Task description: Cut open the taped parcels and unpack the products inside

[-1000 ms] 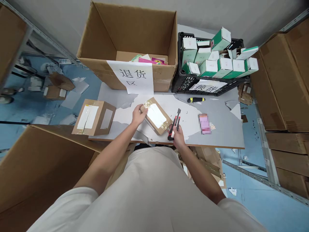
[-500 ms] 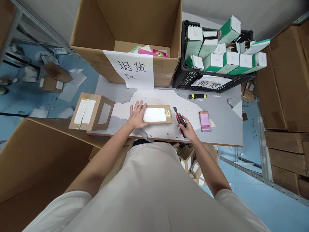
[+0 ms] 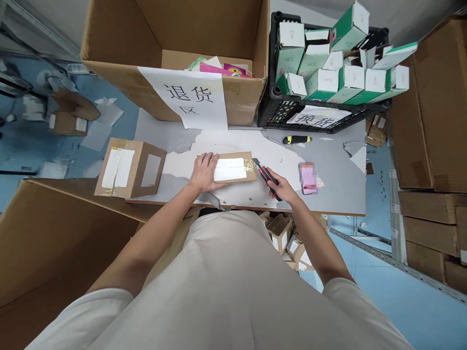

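A small cardboard box (image 3: 235, 168) with a white label and clear tape at its right end lies on the table. My left hand (image 3: 205, 173) is closed round the box's left end, fingers over the far side and thumb along the near side. In my right hand (image 3: 283, 187) is a black and red box cutter (image 3: 265, 176). Its tip is at the taped right end of the box; whether it touches is too fine to tell. A phone (image 3: 308, 178) lies to the right of this hand, and a yellow and black knife handle (image 3: 297, 139) lies beyond.
A taped carton (image 3: 118, 167) stands on the table's left end. At the back are a large open carton (image 3: 242, 99) with a paper sign and a black crate (image 3: 272, 107) of green and white boxes. Another large open carton (image 3: 73, 233) stands at lower left, stacked cartons (image 3: 430, 209) at right.
My left hand's spread fingers have closed round the end of the box, which has tilted slightly. The box cutter has come nearer the box's right end. The view has shifted a little.
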Available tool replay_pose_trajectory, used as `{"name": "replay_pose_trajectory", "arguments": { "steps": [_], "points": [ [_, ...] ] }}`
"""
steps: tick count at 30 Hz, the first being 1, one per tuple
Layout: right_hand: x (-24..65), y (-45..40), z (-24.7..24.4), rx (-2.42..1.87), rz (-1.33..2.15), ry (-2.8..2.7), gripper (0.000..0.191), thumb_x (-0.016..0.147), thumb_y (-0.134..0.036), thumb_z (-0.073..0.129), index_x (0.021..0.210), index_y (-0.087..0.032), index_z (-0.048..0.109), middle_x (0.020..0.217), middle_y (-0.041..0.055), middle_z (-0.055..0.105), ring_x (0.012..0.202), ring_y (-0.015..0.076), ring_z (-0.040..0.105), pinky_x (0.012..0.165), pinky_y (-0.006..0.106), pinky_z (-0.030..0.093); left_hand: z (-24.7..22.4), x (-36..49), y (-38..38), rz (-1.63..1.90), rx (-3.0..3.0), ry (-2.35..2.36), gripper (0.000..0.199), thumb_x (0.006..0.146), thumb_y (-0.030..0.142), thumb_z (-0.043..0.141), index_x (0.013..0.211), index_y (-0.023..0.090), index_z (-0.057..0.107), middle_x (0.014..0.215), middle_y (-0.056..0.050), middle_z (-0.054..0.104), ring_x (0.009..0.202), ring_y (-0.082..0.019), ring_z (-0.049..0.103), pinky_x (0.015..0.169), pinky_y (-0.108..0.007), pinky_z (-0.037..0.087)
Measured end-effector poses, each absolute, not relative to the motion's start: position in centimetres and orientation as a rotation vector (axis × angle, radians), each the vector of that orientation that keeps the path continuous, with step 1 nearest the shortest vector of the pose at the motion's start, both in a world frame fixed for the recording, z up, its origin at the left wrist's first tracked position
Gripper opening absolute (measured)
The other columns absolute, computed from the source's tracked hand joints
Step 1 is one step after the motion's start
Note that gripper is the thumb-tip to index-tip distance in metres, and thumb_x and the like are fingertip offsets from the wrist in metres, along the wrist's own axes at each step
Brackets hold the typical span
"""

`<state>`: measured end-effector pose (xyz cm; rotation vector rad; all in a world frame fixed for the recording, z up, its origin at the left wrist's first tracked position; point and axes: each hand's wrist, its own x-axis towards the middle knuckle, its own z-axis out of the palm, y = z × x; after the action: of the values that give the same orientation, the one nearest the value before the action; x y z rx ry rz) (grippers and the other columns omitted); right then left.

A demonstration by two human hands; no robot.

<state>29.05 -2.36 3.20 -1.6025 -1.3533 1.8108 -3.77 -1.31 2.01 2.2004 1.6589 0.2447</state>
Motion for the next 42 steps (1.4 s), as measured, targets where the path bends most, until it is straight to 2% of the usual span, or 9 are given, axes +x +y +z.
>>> {"name": "replay_pose_trajectory", "arguments": {
  "steps": [4,15,19,23,27,29,33,39,42],
  "points": [
    [30.1,-1.0,4.3,-1.575,1.872,-1.492,0.067,0.084,-0.031,0.058,0.147,-0.031,0.035,0.069,-0.0039,0.060,0.039,0.0057,0.049,0.036,0.018,0.043,1.4,-3.7,-1.9,0.289,2.198,1.665,0.113,0.052,0.060,0.074,0.143,0.009,0.029,0.142,-0.023,0.035,0.130,-0.045,0.029,0.111,-0.057,0.019],
    [32.9,-4.5,4.3,-1.523,2.037,-1.700,0.061,0.087,-0.031,0.053,0.146,-0.030,0.038,0.059,-0.0067,0.054,0.038,0.0057,0.044,0.041,0.019,0.043,0.6,-4.0,-2.2,0.293,2.246,1.656,0.112,0.056,0.065,0.068,0.144,0.007,0.029,0.143,-0.025,0.033,0.131,-0.046,0.028,0.110,-0.059,0.018],
    [35.0,-4.4,4.4,-1.613,1.915,-1.685,0.063,0.088,-0.037,0.051,0.148,-0.030,0.033,0.069,-0.0043,0.059,0.042,0.0061,0.048,0.043,0.020,0.043,0.7,-4.1,-2.3,0.227,2.278,1.662,0.112,0.059,0.069,0.066,0.146,0.009,0.027,0.145,-0.025,0.033,0.133,-0.045,0.028,0.110,-0.059,0.018],
    [36.3,-4.2,2.7,-1.877,1.488,-1.778,0.065,0.092,-0.039,0.043,0.152,-0.027,0.022,0.092,0.0031,0.067,0.051,0.0095,0.054,0.056,0.027,0.050,1.9,-3.7,-2.3,0.087,2.275,1.694,0.113,0.062,0.069,0.064,0.148,0.009,0.022,0.150,-0.025,0.028,0.138,-0.045,0.021,0.111,-0.059,0.014],
    [33.4,-4.9,-1.0,-2.252,0.954,-2.076,0.067,0.091,-0.021,0.035,0.154,-0.023,0.011,0.116,0.0142,0.060,0.082,0.0217,0.062,0.077,0.037,0.050,3.2,-3.2,-2.4,-0.043,2.265,1.777,0.110,0.069,0.071,0.057,0.150,0.010,0.017,0.154,-0.025,0.019,0.142,-0.046,0.011,0.108,-0.068,0.002],
    [31.4,-5.6,-3.1,-2.339,0.748,-2.206,0.072,0.086,-0.012,0.036,0.154,-0.022,0.013,0.121,0.0180,0.054,0.096,0.0264,0.059,0.082,0.040,0.048,3.5,-3.0,-2.9,-0.030,2.284,1.796,0.103,0.073,0.070,0.055,0.150,0.011,0.018,0.155,-0.025,0.017,0.143,-0.045,0.008,0.107,-0.069,-0.001],
    [29.1,-7.2,-6.5,-2.382,0.508,-2.333,0.072,0.081,-0.005,0.035,0.150,-0.022,0.026,0.120,0.0197,0.050,0.099,0.0287,0.054,0.082,0.043,0.047,3.0,-2.3,-5.0,0.104,2.347,1.727,0.081,0.084,0.058,0.049,0.147,0.012,0.028,0.155,-0.023,0.021,0.144,-0.040,0.013,0.111,-0.064,0.006],
    [28.6,-4.8,-4.2,-2.175,0.377,-2.273,0.062,0.090,-0.030,0.042,0.149,-0.014,0.027,0.134,0.0248,0.041,0.121,0.0358,0.042,0.095,0.053,0.040,1.2,-1.3,-8.6,0.251,2.337,1.645,0.064,0.087,0.042,0.051,0.143,0.013,0.037,0.148,-0.021,0.036,0.139,-0.036,0.030,0.114,-0.056,0.019],
    [26.2,-0.3,-0.1,-1.808,0.408,-2.356,0.066,0.094,-0.041,0.035,0.150,-0.010,0.019,0.141,0.0227,0.037,0.130,0.0316,0.035,0.104,0.046,0.035,0.6,-1.3,-9.3,0.260,2.343,1.630,0.061,0.088,0.036,0.048,0.143,0.013,0.037,0.147,-0.020,0.039,0.139,-0.035,0.031,0.113,-0.054,0.022]
  ]
}}
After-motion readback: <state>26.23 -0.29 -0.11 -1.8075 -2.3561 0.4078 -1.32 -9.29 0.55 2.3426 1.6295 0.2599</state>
